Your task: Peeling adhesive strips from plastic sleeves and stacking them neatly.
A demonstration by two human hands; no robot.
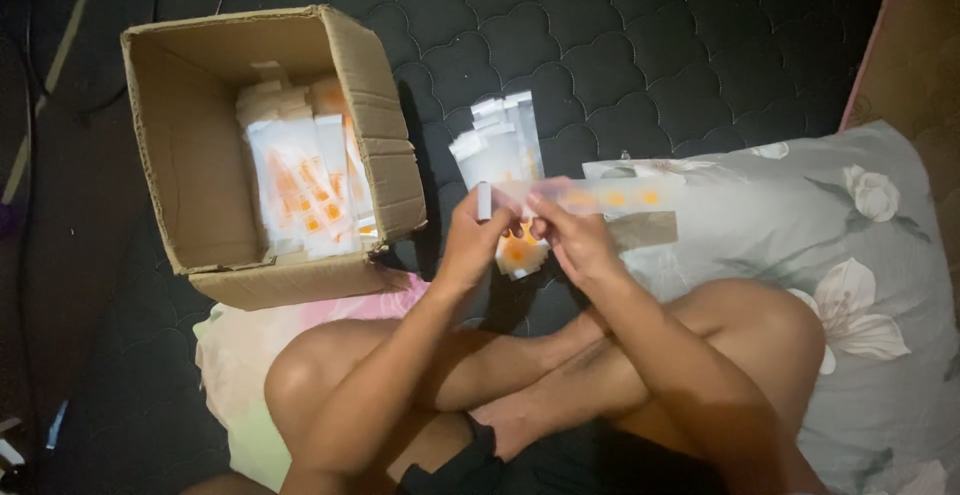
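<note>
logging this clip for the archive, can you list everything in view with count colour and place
cardboard box: one, brown, open, upper left on the mattress
packets in box: a stack, count unclear, white with orange marks, inside the box
loose packets: small pile, clear and white, on the mattress above the hands
held strip: one, clear with orange spots, between both hands
mattress: one, black, quilted, under everything
floral pillow: one, grey with white flowers, right
pale cushion: one, pinkish and green, under the left knee
left hand: pinches the strip's left end
right hand: grips the strip beside it
</note>
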